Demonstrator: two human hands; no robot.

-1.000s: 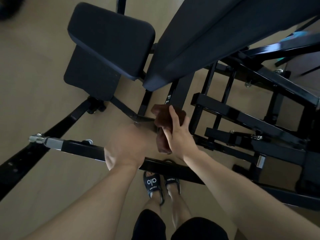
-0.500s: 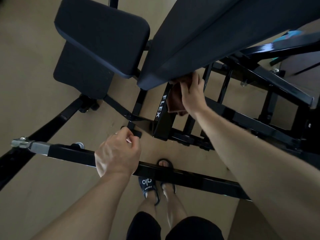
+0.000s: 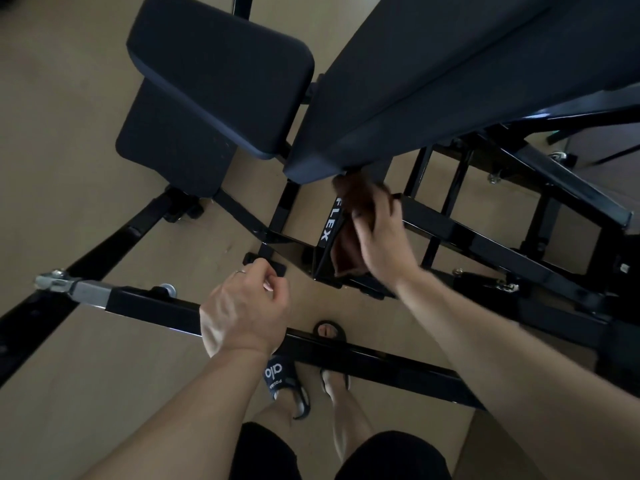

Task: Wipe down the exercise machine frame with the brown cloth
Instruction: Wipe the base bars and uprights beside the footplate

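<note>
1. Pressing the brown cloth [image 3: 348,233] against the black frame post [image 3: 327,233] marked FLEX, the right hand [image 3: 379,237] grips it below the pad [image 3: 433,81].
2. Left hand [image 3: 246,313] hovers loosely curled, holding nothing, over the front bar [image 3: 152,306].

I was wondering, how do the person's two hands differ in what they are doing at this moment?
The right hand presses the brown cloth against the black frame post marked FLEX; the left hand holds nothing. The right hand reaches up under the long black pad, while the left hand hangs lower, with loosely curled fingers, over the near crossbar. Both hands are bare.
</note>
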